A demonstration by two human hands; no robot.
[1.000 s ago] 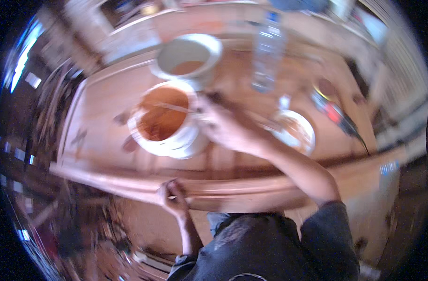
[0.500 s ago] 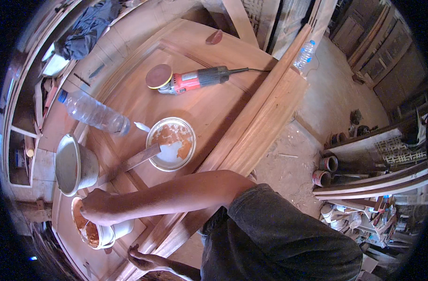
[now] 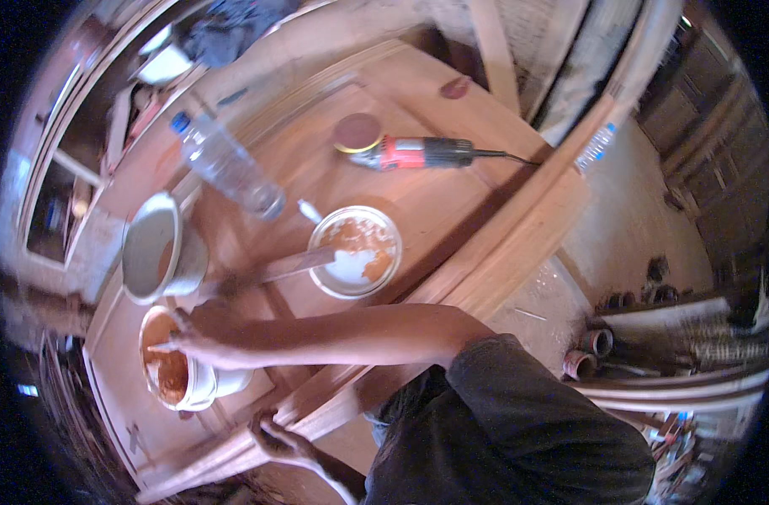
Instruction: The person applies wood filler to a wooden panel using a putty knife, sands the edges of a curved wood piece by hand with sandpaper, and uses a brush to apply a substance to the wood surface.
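Your right hand [image 3: 201, 335] is pinching a thin tool [image 3: 160, 346], apparently working paste [image 3: 172, 379] in the bucket [image 3: 201, 387] near the left edge of the table [image 3: 435, 202]; lifting likely calls for steadiness. Left hand [image 3: 282, 439]: closure unclear.

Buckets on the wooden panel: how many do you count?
2. A white bucket with orange paste inside is beside the right hand; a greyish bucket stands beyond it. No other seems hidden.
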